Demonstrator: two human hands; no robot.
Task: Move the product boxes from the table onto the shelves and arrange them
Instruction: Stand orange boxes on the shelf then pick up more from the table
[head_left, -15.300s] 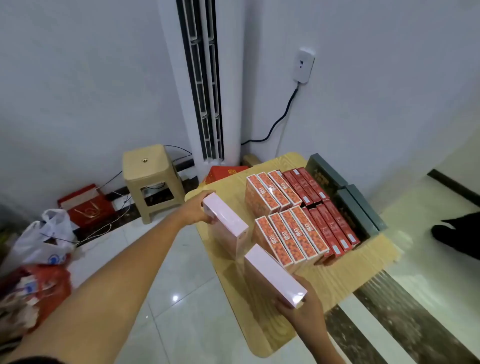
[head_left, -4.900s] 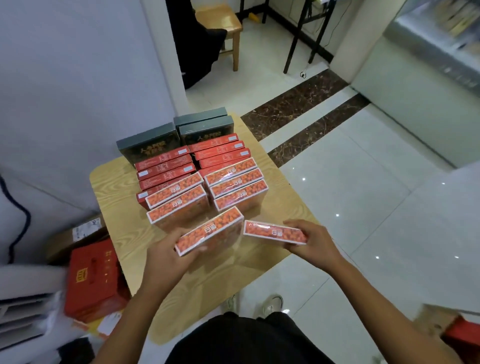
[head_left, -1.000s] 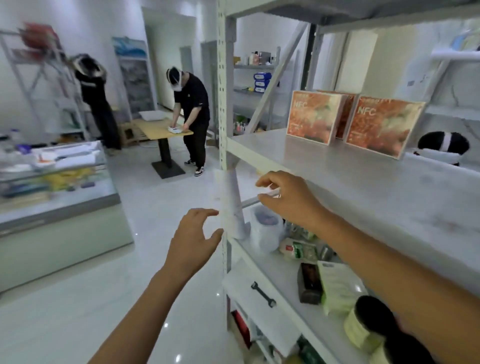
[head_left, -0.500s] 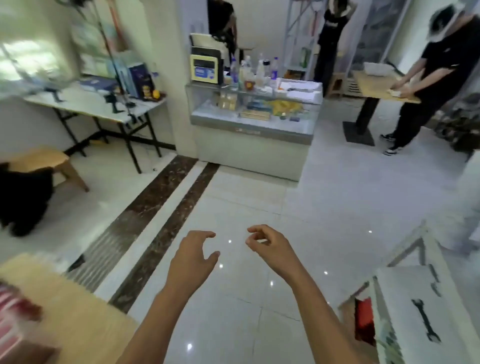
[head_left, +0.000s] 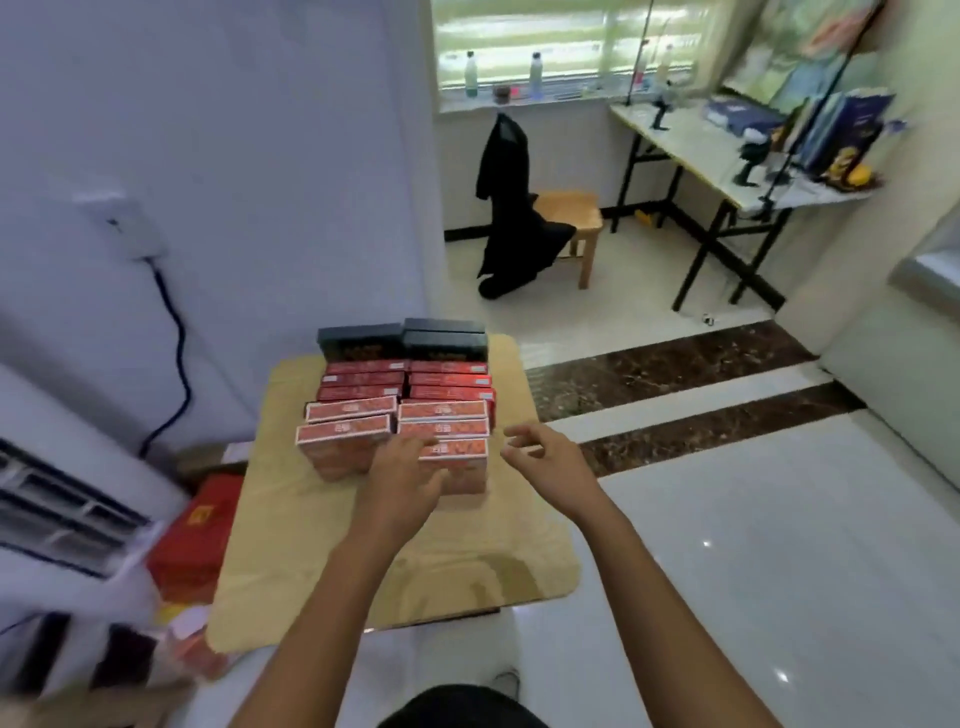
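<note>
Back from shelves at table (head_left: 363, 551), nothing carried. Reaching: left hand (head_left: 402, 470) spread over front orange boxes (head_left: 343, 432), right hand (head_left: 543, 457) loosely curled, holding nothing, just right of them. Next pickup likely.

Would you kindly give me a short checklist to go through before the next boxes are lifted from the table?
1. Orange boxes standing in tidy rows: ok.
2. Right hand holds nothing: ok, fingers loosely curled beside the boxes.
3. Left hand carries nothing: ok.
4. Left hand touching the front right orange box: cannot tell; it lies over it.
5. Table bare in front of the boxes: ok.
</note>
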